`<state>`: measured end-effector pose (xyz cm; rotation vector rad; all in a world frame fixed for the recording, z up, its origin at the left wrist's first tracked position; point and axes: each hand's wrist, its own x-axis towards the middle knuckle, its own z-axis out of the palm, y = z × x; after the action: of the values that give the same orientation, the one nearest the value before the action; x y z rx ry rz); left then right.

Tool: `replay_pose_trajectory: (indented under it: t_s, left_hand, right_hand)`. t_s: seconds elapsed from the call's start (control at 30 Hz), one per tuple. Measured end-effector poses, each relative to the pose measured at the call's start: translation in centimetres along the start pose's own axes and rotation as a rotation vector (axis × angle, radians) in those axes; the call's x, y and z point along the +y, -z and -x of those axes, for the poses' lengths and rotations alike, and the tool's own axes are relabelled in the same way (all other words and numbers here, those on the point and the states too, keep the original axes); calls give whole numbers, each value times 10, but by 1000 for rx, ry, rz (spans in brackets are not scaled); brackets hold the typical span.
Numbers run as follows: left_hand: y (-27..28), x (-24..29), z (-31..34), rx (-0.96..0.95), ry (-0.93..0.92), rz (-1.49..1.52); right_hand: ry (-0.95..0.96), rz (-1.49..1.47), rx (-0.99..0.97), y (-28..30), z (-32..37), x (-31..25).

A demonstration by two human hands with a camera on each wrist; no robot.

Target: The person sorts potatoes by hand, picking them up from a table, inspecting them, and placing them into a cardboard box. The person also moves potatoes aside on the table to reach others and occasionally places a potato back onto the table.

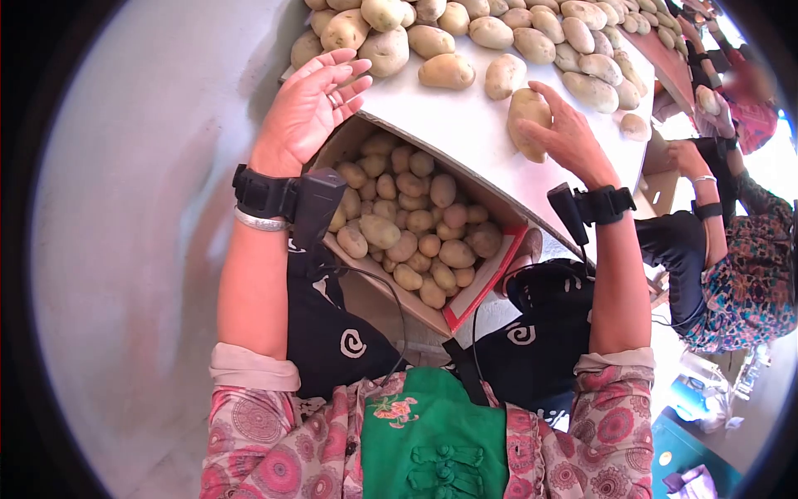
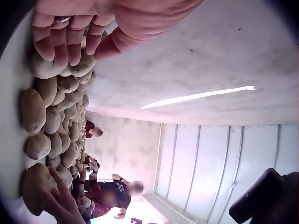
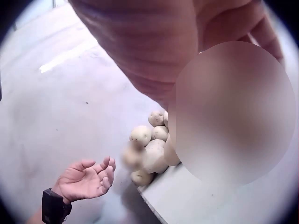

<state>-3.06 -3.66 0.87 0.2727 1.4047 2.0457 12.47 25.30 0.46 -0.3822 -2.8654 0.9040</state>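
Note:
My right hand (image 1: pixel 573 141) grips a large oval potato (image 1: pixel 525 106) on the white tabletop, with the thumb lying across its near side and the fingers over the far side. In the left wrist view this potato (image 2: pixel 35 184) stands on end at the table's near side. My left hand (image 1: pixel 307 108) is raised, palm turned up and fingers loosely spread, at the table's left corner by the potato heap (image 1: pixel 386 51). It holds nothing; the right wrist view shows the same left hand (image 3: pixel 86 179) bare. In that view a blurred patch hides most of what the right hand holds.
Below the table edge, between the knees, an open cardboard box (image 1: pixel 486 299) holds many potatoes. More potatoes (image 1: pixel 536 46) cover the far part of the white table (image 1: pixel 449 125). A grey wall (image 1: pixel 125 249) rises on the left. Another person (image 1: pixel 731 258) sits close on the right.

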Motion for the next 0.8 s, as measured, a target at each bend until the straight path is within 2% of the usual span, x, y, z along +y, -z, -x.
replay_pose_trajectory:
  t_s: [0.07,0.13,0.17,0.33,0.57,0.63,0.67,0.73,0.8]
  left_hand:
    - [0,0,0,-13,18,-17]
    - [-4,2,1,0,20,-28]
    - [-6,2,2,12,32,-35]
    - [-7,1,1,7,15,-36]
    - [-5,0,3,33,27,-39]
    - [0,0,3,24,20,-32]
    - [2,-1,3,16,19,-29]
    - [-1,1,5,24,21,-33]
    - [-2,1,6,35,21,-34]
  right_hand:
    - [-6,15,-5,-8,-3,-1]
    - [22,188,57,-20,-3,-7]
    - [-32,210,44,-24,1,-9]
    - [32,204,32,-28,3,-18]
    - [195,55,-189,-20,11,-36]
    - [148,-143,-472,-11,14,-47]
    - [146,-142,-473,-12,14,-49]
    - [251,-230,-621,-16,14,-55]
    - [266,-327,-575,-26,19,-62]
